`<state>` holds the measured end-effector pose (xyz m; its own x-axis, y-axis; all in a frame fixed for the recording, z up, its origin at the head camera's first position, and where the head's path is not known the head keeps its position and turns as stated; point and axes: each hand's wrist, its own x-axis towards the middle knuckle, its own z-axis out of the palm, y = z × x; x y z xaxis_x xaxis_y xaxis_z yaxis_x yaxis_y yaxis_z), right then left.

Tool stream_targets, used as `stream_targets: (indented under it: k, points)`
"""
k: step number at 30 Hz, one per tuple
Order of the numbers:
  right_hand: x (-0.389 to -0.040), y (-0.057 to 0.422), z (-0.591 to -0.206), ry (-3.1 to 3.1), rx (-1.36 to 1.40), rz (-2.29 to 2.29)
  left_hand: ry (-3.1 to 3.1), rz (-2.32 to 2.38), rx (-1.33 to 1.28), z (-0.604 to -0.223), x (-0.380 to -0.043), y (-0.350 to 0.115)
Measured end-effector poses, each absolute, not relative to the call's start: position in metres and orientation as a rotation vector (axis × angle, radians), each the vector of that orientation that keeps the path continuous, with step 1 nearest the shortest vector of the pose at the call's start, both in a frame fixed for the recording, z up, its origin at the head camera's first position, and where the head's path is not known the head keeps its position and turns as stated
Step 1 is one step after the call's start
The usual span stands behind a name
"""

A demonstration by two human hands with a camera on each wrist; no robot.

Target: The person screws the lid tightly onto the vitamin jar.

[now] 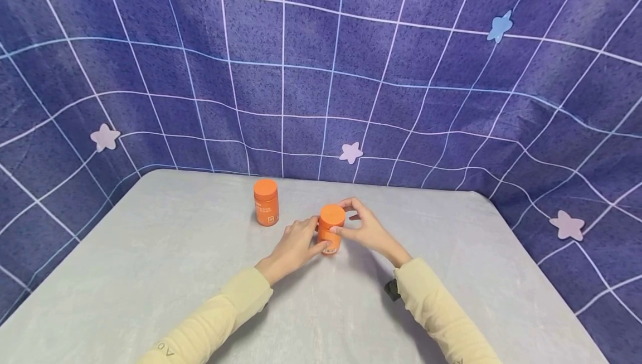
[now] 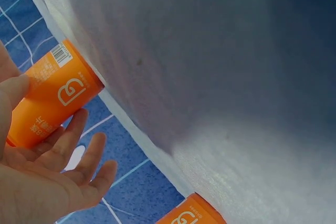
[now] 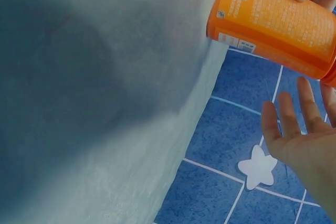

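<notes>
An orange pill bottle (image 1: 327, 236) stands upright on the table, its printed label and barcode showing in both wrist views. My left hand (image 1: 296, 244) grips its body from the left, with the thumb in front and the other fingers partly hidden behind. My right hand (image 1: 368, 233) is at the top from the right, thumb and index finger about the orange lid (image 1: 332, 214). Its remaining fingers (image 3: 286, 116) spread away from the bottle in the right wrist view. To the left is a second orange bottle (image 1: 266, 203), upright with its lid on, untouched by either hand.
The grey-white table (image 1: 165, 241) reaches back to a purple-blue curtain (image 1: 301, 91) with grid lines and star shapes. This curtain also hangs along the left and right sides. A small dark object (image 1: 393, 290) shows beside the right sleeve cuff.
</notes>
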<state>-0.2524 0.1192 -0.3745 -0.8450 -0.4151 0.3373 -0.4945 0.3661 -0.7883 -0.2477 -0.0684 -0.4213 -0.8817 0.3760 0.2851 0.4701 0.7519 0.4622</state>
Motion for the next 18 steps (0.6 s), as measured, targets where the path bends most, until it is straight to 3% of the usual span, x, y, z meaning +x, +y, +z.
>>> stream_targets:
  k: [11,18]
  points:
    - [-0.256,0.123,-0.374,-2.573,0.871,1.499,-2.765,-0.799,-0.679,-0.421,-0.248,-0.068]
    - [-0.282,0.137,-0.397,-2.569,0.99,1.544,-2.767,-0.8,-0.678,-0.422,-0.248,-0.069]
